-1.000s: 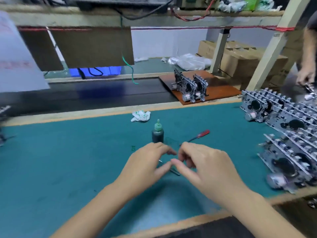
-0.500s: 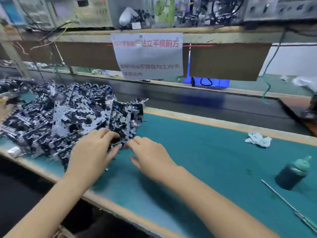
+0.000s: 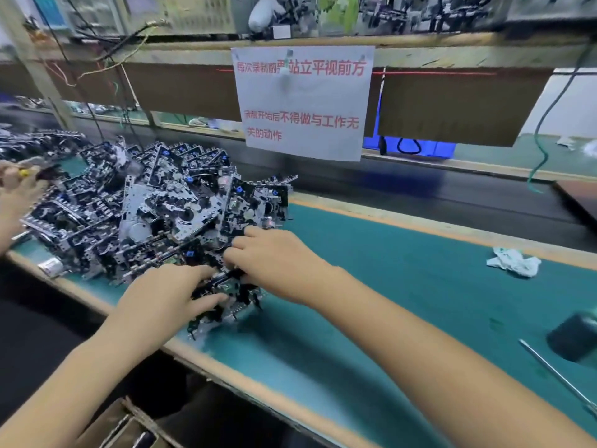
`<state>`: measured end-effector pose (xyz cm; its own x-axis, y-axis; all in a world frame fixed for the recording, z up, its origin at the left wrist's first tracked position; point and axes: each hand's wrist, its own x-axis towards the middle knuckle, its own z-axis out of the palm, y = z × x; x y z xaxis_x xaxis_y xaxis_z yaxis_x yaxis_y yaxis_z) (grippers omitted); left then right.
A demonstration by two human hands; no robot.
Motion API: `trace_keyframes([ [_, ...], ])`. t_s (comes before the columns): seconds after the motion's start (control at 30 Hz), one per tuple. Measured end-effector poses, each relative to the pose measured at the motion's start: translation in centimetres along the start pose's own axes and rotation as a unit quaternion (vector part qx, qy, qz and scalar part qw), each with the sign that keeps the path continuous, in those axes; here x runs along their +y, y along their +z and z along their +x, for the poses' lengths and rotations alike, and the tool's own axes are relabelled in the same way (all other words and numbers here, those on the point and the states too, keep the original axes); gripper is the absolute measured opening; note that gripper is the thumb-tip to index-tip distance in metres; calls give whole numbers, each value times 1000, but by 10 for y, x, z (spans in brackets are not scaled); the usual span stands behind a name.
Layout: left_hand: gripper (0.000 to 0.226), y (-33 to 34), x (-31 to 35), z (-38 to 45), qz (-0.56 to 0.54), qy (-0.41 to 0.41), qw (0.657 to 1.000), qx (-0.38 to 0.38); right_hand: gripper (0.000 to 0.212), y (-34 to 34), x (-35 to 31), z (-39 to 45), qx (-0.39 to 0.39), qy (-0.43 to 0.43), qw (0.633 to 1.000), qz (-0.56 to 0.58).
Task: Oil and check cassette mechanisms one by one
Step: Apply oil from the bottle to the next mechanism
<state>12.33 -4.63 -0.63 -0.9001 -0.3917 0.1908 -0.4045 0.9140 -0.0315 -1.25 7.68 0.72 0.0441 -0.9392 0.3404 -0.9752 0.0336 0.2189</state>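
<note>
A big heap of metal cassette mechanisms (image 3: 161,215) covers the left end of the green bench mat (image 3: 387,286). At the heap's near right edge one cassette mechanism (image 3: 234,300) sits partly pulled out toward me. My left hand (image 3: 168,299) grips its near side with curled fingers. From above, my right hand (image 3: 274,260) grips its far side, fingertips reaching into the heap. A dark oil bottle (image 3: 575,337) stands at the right edge, with a thin metal tool (image 3: 555,373) lying beside it.
A crumpled white tissue (image 3: 513,261) lies near the mat's far edge. A paper sign (image 3: 303,101) hangs from the wooden shelf above. Another person's hand (image 3: 16,192) works at the far left. A dark conveyor strip (image 3: 420,185) runs behind the mat.
My view swung left from the oil bottle to the heap. Both hands left the small tool, reached the heap's edge, and now hold one mechanism pulled slightly toward me.
</note>
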Motion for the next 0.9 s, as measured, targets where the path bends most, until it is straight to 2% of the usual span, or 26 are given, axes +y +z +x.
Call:
trace_keyframes([
  [0.1,47,-4,36,0,-60,94,993,35,26,-17,13,-52,-29,47,998,17],
  [0.2,46,3,86,11,-82,195,976,52,27,-33,24,-112,-61,145,985,69],
  [0.27,47,7,123,17,-97,275,953,77,24,-45,31,-153,-77,204,972,87],
  [0.37,44,15,178,20,-114,367,909,161,22,-65,35,-210,-82,270,957,72],
  [0.43,40,26,211,20,-115,401,883,214,25,-72,29,-247,-61,299,952,23],
  [0.5,34,39,239,16,-112,449,844,271,29,-70,16,-282,-8,330,944,-28],
  [0.6,33,53,263,10,-149,510,792,302,7,-57,-7,-321,72,326,940,-67],
  [0.63,37,58,266,7,-158,522,786,293,11,-51,-14,-328,89,323,939,-79],
  [0.7,60,68,265,4,-176,524,803,222,22,-43,-24,-338,97,309,941,-97],
  [0.8,96,76,256,3,-304,455,837,16,20,-35,-31,-347,96,301,946,-78],
  [0.87,111,81,251,4,-386,397,826,-105,28,-34,-33,-350,124,329,935,-42],
  [0.9,113,84,250,5,-410,384,818,-129,31,-34,-33,-351,151,350,924,-13],
])
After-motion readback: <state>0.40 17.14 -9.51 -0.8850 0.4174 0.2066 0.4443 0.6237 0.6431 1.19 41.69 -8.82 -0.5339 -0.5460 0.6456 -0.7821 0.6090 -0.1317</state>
